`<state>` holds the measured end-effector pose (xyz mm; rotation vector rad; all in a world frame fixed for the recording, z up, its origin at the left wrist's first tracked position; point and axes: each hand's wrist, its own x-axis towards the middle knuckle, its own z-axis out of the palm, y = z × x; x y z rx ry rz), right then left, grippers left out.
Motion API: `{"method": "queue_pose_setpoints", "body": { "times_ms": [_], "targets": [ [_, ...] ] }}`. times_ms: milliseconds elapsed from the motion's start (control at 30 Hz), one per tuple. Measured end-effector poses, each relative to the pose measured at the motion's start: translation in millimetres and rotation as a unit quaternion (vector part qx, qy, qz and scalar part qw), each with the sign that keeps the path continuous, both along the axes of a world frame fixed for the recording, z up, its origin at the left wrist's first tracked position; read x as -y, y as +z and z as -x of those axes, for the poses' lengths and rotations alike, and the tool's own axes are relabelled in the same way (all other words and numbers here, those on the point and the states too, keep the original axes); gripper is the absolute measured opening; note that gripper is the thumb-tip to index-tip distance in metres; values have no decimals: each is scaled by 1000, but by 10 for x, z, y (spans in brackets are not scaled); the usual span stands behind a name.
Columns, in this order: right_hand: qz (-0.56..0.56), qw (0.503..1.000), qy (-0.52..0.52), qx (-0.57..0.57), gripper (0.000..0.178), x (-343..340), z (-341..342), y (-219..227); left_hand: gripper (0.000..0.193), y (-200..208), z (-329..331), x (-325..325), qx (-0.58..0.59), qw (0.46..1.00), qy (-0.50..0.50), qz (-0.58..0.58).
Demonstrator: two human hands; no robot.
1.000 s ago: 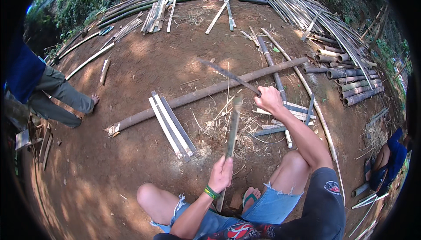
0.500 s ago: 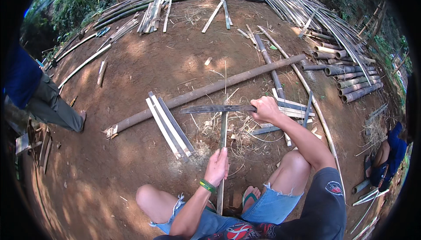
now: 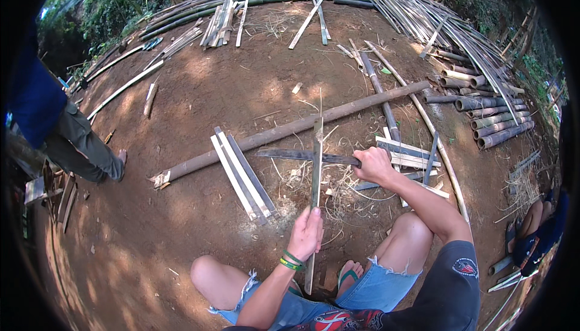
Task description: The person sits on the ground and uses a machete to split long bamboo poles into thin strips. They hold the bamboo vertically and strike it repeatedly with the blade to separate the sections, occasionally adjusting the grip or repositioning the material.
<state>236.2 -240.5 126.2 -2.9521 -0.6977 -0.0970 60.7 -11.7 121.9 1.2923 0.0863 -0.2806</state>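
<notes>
My left hand (image 3: 306, 234), with green bands at the wrist, is closed round the lower part of a bamboo strip (image 3: 316, 180). The strip points away from me, its lower end between my knees. My right hand (image 3: 376, 165) grips a machete (image 3: 283, 154) by its handle, which the fingers mostly hide. Its long dark blade lies crosswise behind the strip, pointing left. Whether blade and strip touch I cannot tell. Left of them, several split bamboo slats (image 3: 241, 174) lie side by side on the dirt, pale and dark.
A long bamboo pole (image 3: 290, 129) crosses the ground beyond my hands. More slats (image 3: 411, 155) and shavings lie at right, near a thin pole (image 3: 444, 149). Cut bamboo tubes (image 3: 501, 126) are stacked far right. One person (image 3: 81, 137) stands at left; another (image 3: 538, 234) sits at right.
The strip's upper end, at the blade before, now reaches well past it, in front of the blade. The blade has tilted slightly, its handle end lower. The whole view has shifted a little.
</notes>
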Motion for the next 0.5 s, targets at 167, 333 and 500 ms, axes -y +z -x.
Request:
{"method": "queue_pose_setpoints", "body": {
  "times_ms": [167,333,500],
  "targets": [
    [-112,980,-159,-51,28,157,-90,19,22,-162,-8,-36,-23,998,45,26],
    [-237,965,-110,29,16,81,6,221,21,-197,-76,-35,-37,991,40,124],
    [-121,985,108,56,24,-214,208,239,22,-155,-37,-5,-73,985,19,158]
  ]
}}
